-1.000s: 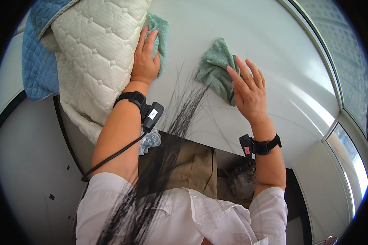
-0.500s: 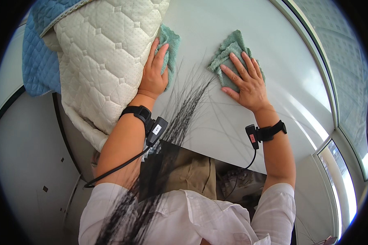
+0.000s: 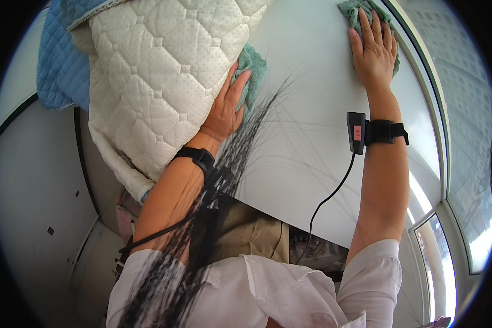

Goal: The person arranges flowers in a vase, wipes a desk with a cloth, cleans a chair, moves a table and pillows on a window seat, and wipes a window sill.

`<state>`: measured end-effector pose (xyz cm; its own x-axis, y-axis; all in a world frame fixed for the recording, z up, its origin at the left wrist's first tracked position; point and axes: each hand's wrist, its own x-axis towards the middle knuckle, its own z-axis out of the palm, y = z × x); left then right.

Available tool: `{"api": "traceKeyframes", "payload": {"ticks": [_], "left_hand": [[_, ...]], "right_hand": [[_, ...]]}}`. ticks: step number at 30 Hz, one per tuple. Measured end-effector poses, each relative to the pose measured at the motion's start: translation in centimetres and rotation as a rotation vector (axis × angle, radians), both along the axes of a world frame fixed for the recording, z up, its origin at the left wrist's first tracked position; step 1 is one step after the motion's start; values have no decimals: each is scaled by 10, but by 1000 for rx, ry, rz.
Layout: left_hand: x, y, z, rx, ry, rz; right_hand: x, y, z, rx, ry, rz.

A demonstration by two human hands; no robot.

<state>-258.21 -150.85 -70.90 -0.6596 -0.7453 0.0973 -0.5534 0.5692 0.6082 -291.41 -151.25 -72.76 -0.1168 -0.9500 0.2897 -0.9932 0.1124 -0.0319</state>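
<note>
My right hand (image 3: 376,61) lies flat with fingers spread on a crumpled green cloth (image 3: 351,13). It presses the cloth to the white surface (image 3: 306,147) at the far right, beside the window frame. On a second green cloth (image 3: 255,68) rests my left hand (image 3: 226,112), its thumb apart from the stretched fingers. Some of those fingers are partly hidden at the edge of a cream quilted cover (image 3: 153,82). That cover hangs along my left hand and forearm. Both wrists wear black straps with cables.
A blue quilted piece (image 3: 63,65) hangs at the far left, behind the cream cover. Along the right runs a window frame (image 3: 440,109) with glass beyond it. Dark hair strands (image 3: 246,147) hang across the middle and blur part of the left forearm. A grey panel (image 3: 38,191) stands at the lower left.
My right hand has slid its cloth away from me and to the right, up to the window frame. My left hand, its cloth and the cream cover appear slightly farther right.
</note>
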Motion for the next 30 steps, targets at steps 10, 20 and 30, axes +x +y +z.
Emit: {"api": "traceKeyframes", "payload": {"ticks": [10, 20, 30], "left_hand": [[6, 1, -3, 16, 72, 11], [-2, 3, -1, -124, -13, 19], [-2, 6, -2, -43, -55, 39]], "right_hand": [[155, 125, 53, 453, -379, 338], [195, 318, 64, 707, -368, 704], [87, 227, 61, 547, -327, 327]]}}
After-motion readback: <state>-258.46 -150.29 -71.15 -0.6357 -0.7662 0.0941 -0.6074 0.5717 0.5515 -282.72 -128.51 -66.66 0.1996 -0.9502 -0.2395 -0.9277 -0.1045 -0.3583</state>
